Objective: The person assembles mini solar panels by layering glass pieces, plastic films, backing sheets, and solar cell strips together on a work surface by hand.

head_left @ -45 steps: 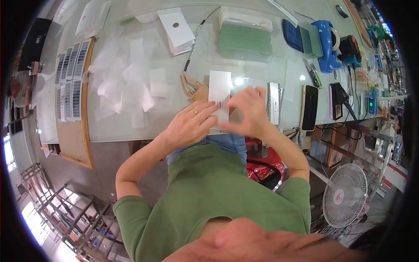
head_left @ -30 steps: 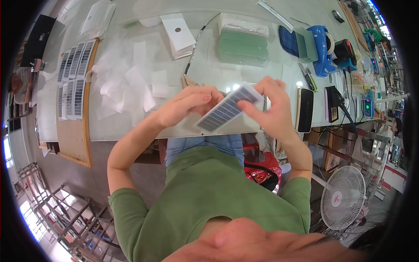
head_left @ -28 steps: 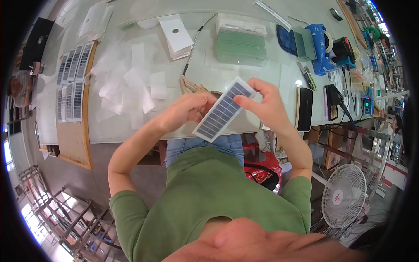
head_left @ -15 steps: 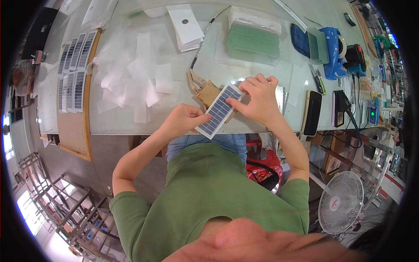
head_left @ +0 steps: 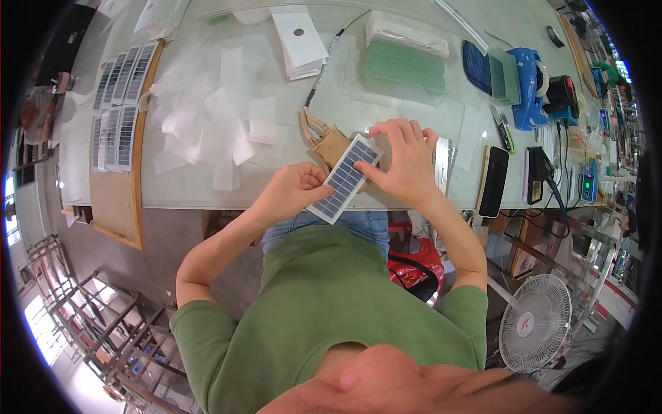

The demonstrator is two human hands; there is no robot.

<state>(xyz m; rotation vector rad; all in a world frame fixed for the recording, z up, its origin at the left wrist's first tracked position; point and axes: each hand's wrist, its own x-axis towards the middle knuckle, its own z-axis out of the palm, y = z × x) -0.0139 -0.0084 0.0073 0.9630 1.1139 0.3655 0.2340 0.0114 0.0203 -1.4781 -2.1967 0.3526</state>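
Note:
A small solar panel (head_left: 345, 179) with a white border is held tilted at the table's front edge, its dark cell side facing up. My left hand (head_left: 293, 188) pinches its lower left edge between thumb and fingers. My right hand (head_left: 405, 162) grips the upper part, thumb on the face and fingers at the far edge. Behind the panel lies a tan wooden block-like tool (head_left: 330, 146), partly hidden by it, with a braided cord running away from it.
Translucent film pieces (head_left: 224, 131) lie left of centre. Small panels (head_left: 125, 138) sit on a wooden board (head_left: 116, 210) at the left. Farther back are white cards (head_left: 298, 38) and green sheets (head_left: 405, 67). A phone (head_left: 492, 181), a blue tape dispenser (head_left: 527, 90) and cables are at the right.
The white piece lying under my hands has been lifted and turned, showing its dark cell side. My left hand has moved onto its lower edge; my right hand grips its upper part.

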